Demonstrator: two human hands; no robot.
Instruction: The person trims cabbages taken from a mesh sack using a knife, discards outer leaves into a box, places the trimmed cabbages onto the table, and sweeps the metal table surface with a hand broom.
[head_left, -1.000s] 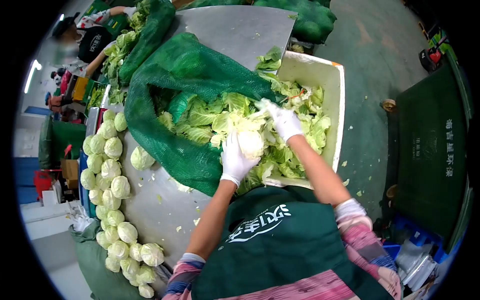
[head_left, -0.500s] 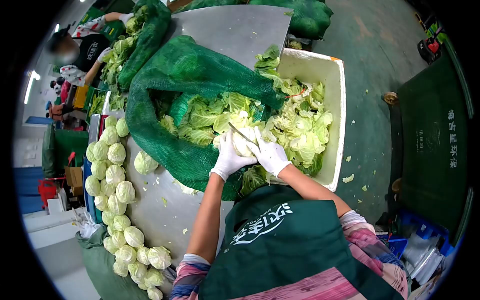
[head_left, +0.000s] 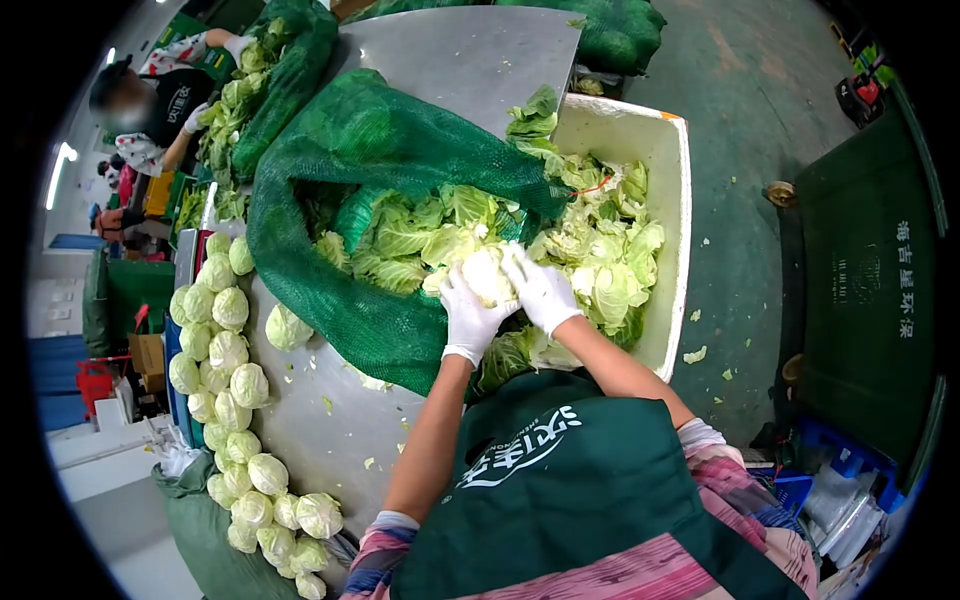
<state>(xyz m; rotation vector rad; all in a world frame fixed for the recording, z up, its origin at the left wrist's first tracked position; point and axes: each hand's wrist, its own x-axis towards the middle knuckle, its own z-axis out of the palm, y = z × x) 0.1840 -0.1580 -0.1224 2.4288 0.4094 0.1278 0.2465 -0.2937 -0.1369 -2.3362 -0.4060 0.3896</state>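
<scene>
A pale, trimmed cabbage [head_left: 488,277] sits between my two white-gloved hands, above the opening of the green mesh sack. My left hand [head_left: 474,318] cups it from the near left side. On its right side, the fingers of my right hand [head_left: 541,291] press against the leaves. No knife blade shows now; whether one is tucked in my right hand is hidden. Loose green cabbage leaves [head_left: 400,232] lie in the mesh sack [head_left: 385,135] just beyond my hands.
A white foam box [head_left: 677,250] full of stripped leaves [head_left: 625,265] stands right of the sack. Rows of trimmed cabbages [head_left: 232,350] line the left of the metal table [head_left: 340,430], with a single cabbage [head_left: 288,327] nearby. A co-worker [head_left: 175,100] handles leaves at upper left.
The knife blade that lay across the cabbage has gone from sight. My right hand has shifted slightly up and right along the cabbage, and my left hand has moved a little right.
</scene>
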